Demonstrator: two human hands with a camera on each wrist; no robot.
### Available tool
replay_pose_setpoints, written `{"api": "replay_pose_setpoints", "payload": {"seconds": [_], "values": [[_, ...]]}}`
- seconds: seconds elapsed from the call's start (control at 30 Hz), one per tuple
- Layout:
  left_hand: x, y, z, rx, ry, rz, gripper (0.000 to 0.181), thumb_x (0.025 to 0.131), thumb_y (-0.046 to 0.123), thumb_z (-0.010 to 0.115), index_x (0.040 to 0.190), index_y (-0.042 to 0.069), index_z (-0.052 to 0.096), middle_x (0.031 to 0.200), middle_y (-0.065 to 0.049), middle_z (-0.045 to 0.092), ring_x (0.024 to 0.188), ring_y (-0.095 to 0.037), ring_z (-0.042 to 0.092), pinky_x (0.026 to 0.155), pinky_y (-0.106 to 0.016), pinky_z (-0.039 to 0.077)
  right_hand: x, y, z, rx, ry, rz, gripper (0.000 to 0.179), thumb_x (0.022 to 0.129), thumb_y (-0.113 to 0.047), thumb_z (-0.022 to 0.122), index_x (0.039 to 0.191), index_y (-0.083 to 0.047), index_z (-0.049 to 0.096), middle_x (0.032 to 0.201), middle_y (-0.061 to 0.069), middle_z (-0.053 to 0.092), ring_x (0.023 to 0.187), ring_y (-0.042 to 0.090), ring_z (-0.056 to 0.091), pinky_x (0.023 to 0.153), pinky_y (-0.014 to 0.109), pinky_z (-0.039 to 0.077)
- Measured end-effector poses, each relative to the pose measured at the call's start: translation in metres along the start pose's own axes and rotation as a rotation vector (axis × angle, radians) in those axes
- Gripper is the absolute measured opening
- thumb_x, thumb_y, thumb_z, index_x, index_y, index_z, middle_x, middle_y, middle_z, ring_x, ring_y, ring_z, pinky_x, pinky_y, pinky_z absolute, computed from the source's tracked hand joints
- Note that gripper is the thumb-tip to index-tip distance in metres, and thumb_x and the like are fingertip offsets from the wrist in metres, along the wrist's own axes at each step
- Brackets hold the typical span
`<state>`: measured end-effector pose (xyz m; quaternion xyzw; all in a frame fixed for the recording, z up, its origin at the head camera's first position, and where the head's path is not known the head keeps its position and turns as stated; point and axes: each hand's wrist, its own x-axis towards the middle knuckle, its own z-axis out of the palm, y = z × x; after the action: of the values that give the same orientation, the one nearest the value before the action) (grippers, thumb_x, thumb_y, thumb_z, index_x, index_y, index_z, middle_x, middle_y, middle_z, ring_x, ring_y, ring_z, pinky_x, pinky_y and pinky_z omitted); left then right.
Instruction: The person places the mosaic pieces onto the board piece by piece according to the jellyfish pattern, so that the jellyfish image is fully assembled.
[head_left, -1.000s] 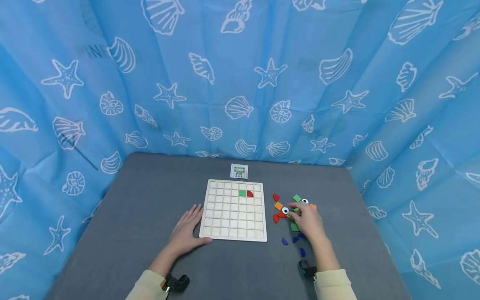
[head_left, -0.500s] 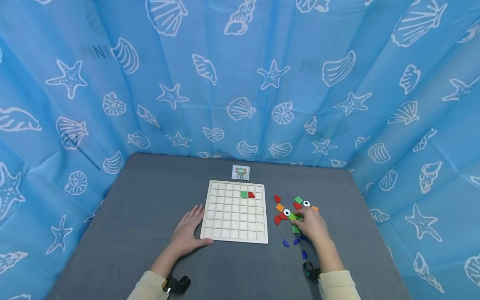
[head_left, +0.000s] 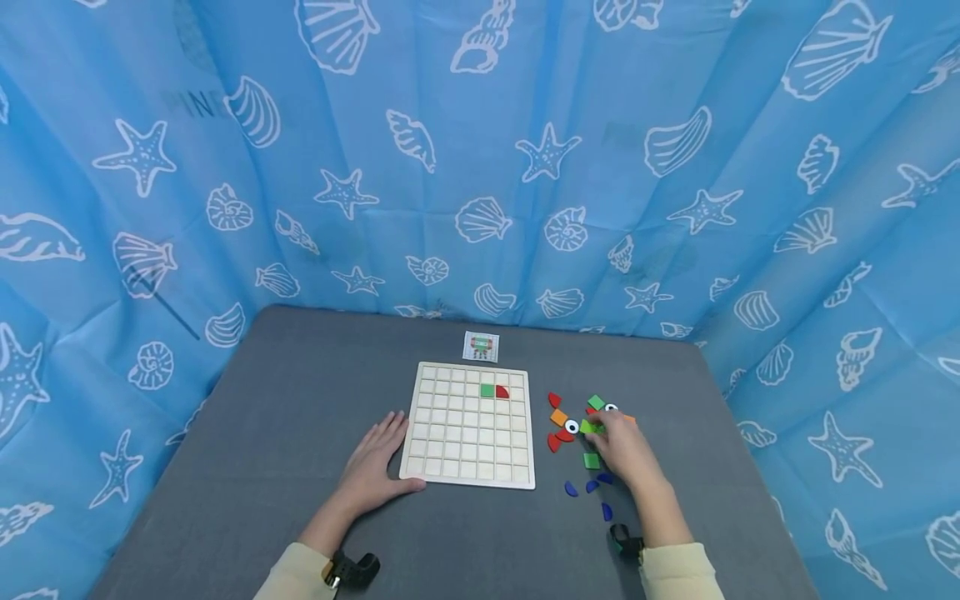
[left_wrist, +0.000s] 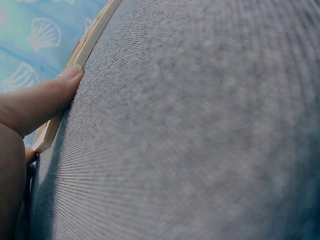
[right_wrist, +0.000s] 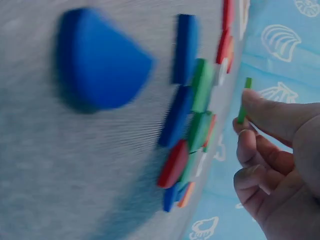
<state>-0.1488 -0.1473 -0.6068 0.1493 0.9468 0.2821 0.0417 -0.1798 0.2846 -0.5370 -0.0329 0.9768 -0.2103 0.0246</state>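
My right hand (head_left: 626,450) pinches a light green square tile (right_wrist: 245,102) between thumb and fingertips, raised off the table in the right wrist view. Loose tiles lie around and under that hand, including a green square (head_left: 592,461), an orange square (head_left: 558,417) and a round white-and-black eye piece (head_left: 572,427). The hand hides some of them. My left hand (head_left: 371,471) rests with straight fingers at the left edge of a pale wooden grid board (head_left: 468,481). Its thumb (left_wrist: 47,102) touches the board's near edge. On the board sit a green square (head_left: 487,390) and a red quarter-round (head_left: 502,392).
A small picture card (head_left: 481,347) lies beyond the board on the grey table (head_left: 337,350). Several blue curved pieces (head_left: 571,489) lie near my right wrist. Red pieces (head_left: 554,400) lie right of the board. A blue shell-print curtain (head_left: 480,167) surrounds the table's back and sides.
My right hand has shifted slightly among the loose pieces and now holds a light green tile; the darker green square below it is more exposed. The left hand has stayed at the board.
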Motion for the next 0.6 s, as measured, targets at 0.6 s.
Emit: {"api": "replay_pose_setpoints", "payload": {"seconds": [0.6], "values": [[0.0, -0.003, 0.002, -0.003, 0.013, 0.016, 0.117, 0.073, 0.078, 0.069, 0.161, 0.012, 0.028, 0.168, -0.008, 0.023, 0.157, -0.028, 0.015, 0.126, -0.052, 0.016, 0.02, -0.052, -0.011, -0.001, 0.065, -0.128, 0.029, 0.091, -0.016, 0.077, 0.118, -0.008, 0.073, 0.111, 0.01, 0.067, 0.078, 0.016, 0.058, 0.064, 0.032, 0.052]]}}
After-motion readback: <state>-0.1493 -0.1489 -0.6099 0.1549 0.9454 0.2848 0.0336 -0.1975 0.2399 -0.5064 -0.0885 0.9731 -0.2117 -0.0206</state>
